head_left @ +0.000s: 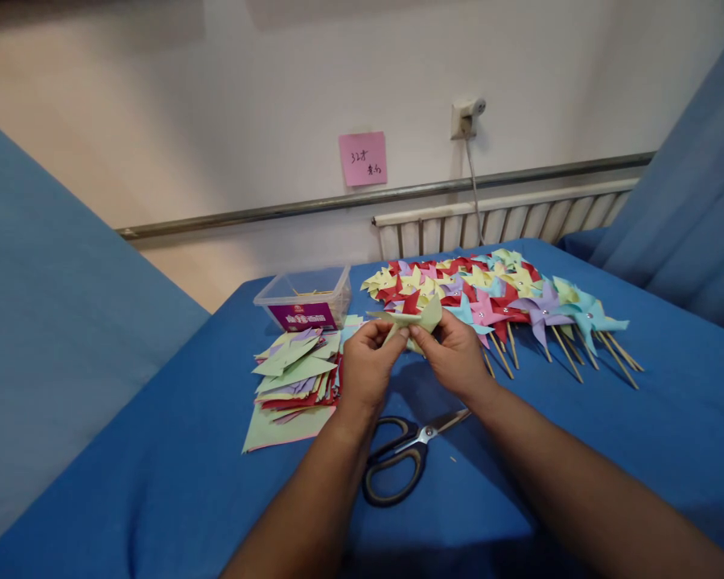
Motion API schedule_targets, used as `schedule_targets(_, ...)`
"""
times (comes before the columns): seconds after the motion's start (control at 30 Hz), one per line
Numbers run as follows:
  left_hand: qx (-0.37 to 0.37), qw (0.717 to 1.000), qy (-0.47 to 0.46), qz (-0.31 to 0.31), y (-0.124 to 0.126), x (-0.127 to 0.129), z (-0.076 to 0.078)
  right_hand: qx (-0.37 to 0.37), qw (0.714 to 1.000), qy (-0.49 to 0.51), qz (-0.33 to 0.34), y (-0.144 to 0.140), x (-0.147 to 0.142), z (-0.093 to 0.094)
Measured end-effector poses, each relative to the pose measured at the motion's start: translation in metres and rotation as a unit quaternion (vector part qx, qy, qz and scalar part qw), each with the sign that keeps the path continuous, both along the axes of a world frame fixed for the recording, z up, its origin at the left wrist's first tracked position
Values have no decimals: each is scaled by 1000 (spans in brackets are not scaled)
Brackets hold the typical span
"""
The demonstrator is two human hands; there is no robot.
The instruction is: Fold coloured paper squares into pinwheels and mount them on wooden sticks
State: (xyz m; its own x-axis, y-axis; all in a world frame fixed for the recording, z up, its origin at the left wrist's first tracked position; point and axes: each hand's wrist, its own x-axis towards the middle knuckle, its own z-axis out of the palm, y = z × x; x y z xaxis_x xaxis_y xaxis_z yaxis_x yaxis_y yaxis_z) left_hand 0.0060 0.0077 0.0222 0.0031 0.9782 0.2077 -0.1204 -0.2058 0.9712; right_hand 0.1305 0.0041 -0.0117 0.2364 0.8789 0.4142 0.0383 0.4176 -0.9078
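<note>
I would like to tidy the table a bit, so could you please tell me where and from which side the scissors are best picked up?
Probably by the black handle loops of the scissors, coming from above on the near side. They lie flat on the blue table, loops toward the person and blades pointing away to the right, under the left hand and right hand.

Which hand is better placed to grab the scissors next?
Right, probably. The scissors lie on the blue cloth with the blades pointing toward the right hand and its wrist just above them. The left hand sits beside the handles, but both hands pinch the green paper.
</note>
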Motion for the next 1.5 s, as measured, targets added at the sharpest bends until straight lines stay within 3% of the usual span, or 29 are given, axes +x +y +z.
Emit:
schedule_targets(0.23, -40, 999, -28, -15, 4, -2, 0, -60, 977, 157, 134, -1, 0, 6)
schedule_targets(0.6, 7, 999, 51, 9, 5, -5, -3, -92, 971, 186, 118, 0, -3, 10)
schedule_targets(0.9, 21, 997, 70, 23, 4, -5, -6, -55, 977, 180, 103, 4, -8, 3)
schedule_targets(1.1, -1, 1000, 16, 5, 2, 0, -2, -37, 991, 125, 30, 12, -4, -8)
schedule_targets(1.23, 77, 986, 86, 119, -1, 1, -3, 16, 996, 21, -84, 12, 1, -9)
schedule_targets(1.33, 114, 980, 111, 116, -6, 4, -6, 99, 977, -100, -160, 5, 2, -4)
schedule_targets(1.5, 60, 996, 49, 44, -15, 13, -12, 205, 923, -254, -205, -1, 2, 1)
